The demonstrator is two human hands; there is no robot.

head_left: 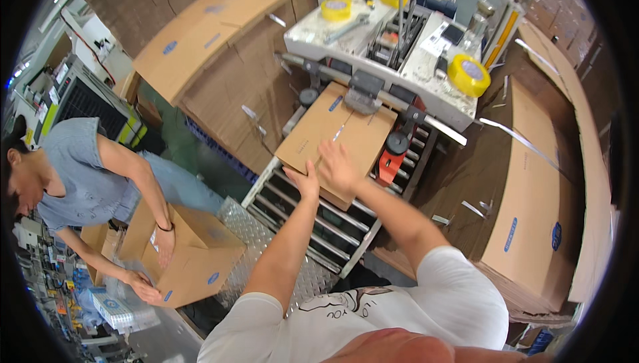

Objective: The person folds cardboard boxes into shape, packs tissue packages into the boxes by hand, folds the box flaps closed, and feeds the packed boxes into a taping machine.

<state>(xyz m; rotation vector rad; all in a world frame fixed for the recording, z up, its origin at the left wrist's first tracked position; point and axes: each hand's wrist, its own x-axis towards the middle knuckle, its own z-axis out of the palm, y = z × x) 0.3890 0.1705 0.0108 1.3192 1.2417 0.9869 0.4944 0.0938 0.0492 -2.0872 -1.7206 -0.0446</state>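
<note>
A brown cardboard box (311,138) with its top flaps folded down lies on the roller conveyor (322,248) in front of me. Its far end is under the head of a carton sealing machine (363,90). My left hand (305,180) touches the box's near left edge, thumb and fingers apart. On the near part of the top lies my right hand (339,166), palm down with fingers spread, slightly blurred. Neither hand grasps anything.
At left, a co-worker handles an open cardboard box (206,260) beside a diamond-plate metal surface (239,233). Stacks of flat cartons (226,30) stand far left and right (526,183). Yellow tape rolls (469,75) and a wrench (347,28) lie on the machine.
</note>
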